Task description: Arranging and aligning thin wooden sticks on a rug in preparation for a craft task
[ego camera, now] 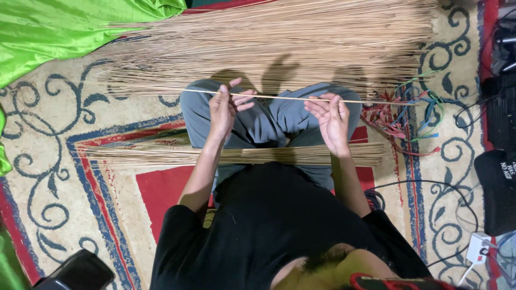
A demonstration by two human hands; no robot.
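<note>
Head view: left hand (222,109) and right hand (332,115), each grip pinched on one thin stick (279,98).

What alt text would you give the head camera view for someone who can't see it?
A seated person holds one thin stick level between the left hand and right hand. A smaller bundle of sticks lies across the lap, with a large pile of sticks beyond on a patterned carpet.

A home floor used as a craft spot: a patterned carpet (80,161) in cream, blue and red covers the ground, with a green satin cloth (59,27), heaps of thin sticks (279,37), colourful strings (414,113), and a wired charger (477,247).
</note>
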